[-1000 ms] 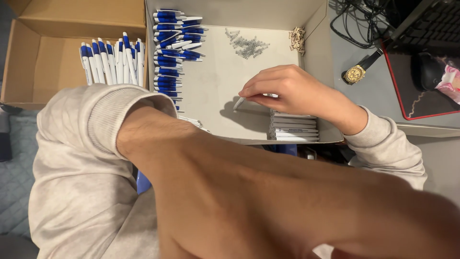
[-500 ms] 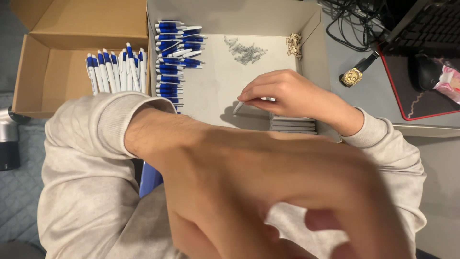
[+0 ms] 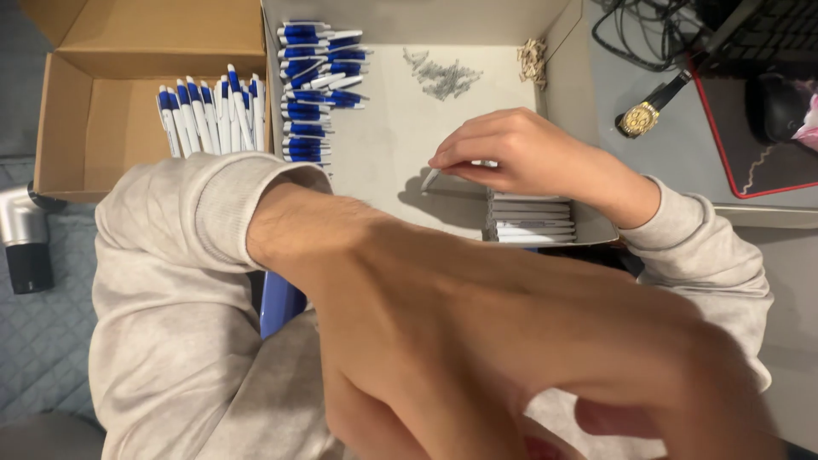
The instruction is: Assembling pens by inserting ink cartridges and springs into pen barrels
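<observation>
Right hand (image 3: 520, 153) fingers clamped on white pen barrel (image 3: 432, 178), long axis running near-left from fingertips. Left hand (image 3: 545, 375) nearer camera, blurred; finger state indeterminate.

Brown cardboard box (image 3: 102, 102), upper left

The light is soft and even. The right hand (image 3: 520, 158) throws a dark shadow on the tray (image 3: 400, 145). The near left hand (image 3: 545, 358) looks big and blurry.
</observation>
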